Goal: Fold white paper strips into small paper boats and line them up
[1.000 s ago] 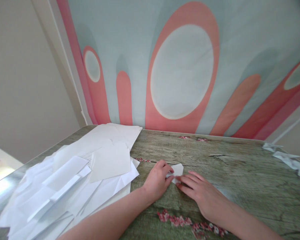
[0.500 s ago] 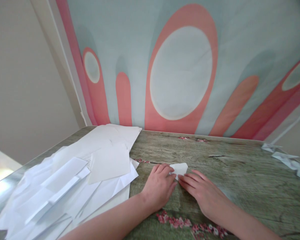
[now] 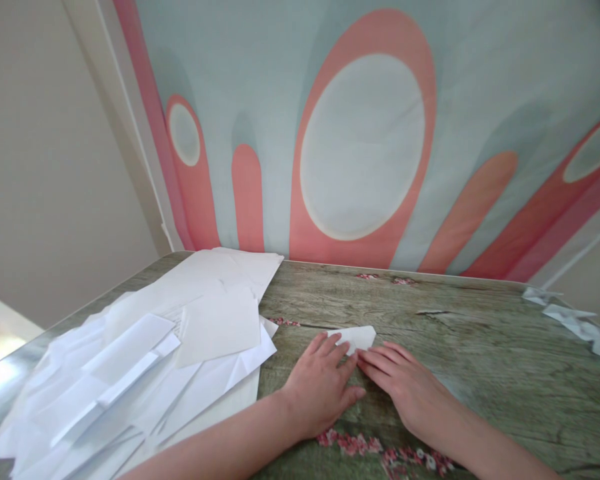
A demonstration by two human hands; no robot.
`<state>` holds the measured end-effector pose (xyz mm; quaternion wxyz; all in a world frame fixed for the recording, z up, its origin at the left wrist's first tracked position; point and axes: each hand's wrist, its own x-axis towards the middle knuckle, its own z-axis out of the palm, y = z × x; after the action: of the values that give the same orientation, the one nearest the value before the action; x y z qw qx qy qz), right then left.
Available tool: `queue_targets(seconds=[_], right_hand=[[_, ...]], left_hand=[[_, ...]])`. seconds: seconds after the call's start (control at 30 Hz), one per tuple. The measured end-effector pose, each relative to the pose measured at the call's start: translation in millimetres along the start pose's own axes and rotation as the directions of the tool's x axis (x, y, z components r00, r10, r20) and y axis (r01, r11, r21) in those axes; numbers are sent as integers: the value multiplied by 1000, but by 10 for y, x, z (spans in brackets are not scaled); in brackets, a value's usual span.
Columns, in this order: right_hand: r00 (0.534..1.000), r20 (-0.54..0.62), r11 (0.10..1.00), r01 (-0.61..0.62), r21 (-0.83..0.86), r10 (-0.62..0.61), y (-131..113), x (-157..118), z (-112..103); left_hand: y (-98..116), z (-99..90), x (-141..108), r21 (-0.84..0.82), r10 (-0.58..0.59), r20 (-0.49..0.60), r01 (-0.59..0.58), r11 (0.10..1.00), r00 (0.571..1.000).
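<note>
A small folded white paper [image 3: 359, 337] lies on the wood-patterned table [image 3: 480, 353] in front of me. My left hand [image 3: 323, 383] rests on its left and near side, fingers apart and pressing down, with the thumb stretched to the right over the table. From the right, my right hand [image 3: 400, 373] touches the paper's near right edge with its fingertips. The fingers of that hand lie close together and its thumb is hidden. Part of the paper is covered by the fingers.
A wide, messy pile of white sheets [image 3: 220, 327] and folded papers covers the table's left side. Several folded white pieces [image 3: 573, 320] lie along the right edge. Behind the table's back edge hangs a blue-green and pink patterned backdrop [image 3: 270, 100].
My left hand has spread its fingers, and its thumb has moved out to the right. More of the paper's left part shows. My right hand has barely moved.
</note>
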<state>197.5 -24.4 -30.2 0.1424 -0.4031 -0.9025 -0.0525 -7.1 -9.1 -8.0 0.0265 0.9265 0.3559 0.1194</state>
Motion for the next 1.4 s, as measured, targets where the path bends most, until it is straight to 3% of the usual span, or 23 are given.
queue_targets(seconds=[0.2, 0.57, 0.93, 1.4], right_hand=[[1000, 7, 1000, -9, 7, 9, -16, 17, -18], [999, 46, 999, -22, 33, 21, -21, 47, -34], [999, 39, 999, -23, 27, 22, -37, 55, -76], [998, -53, 998, 16, 57, -13, -120, 41, -22]], left_hand=[[-30, -70, -13, -31, 2, 31, -1, 1000, 1000], [-135, -140, -26, 76, -108, 3, 107, 991, 994], [-236, -161, 11, 67, -197, -37, 199, 978, 980], [-352, 114, 93, -206, -302, -130, 272, 940, 944]])
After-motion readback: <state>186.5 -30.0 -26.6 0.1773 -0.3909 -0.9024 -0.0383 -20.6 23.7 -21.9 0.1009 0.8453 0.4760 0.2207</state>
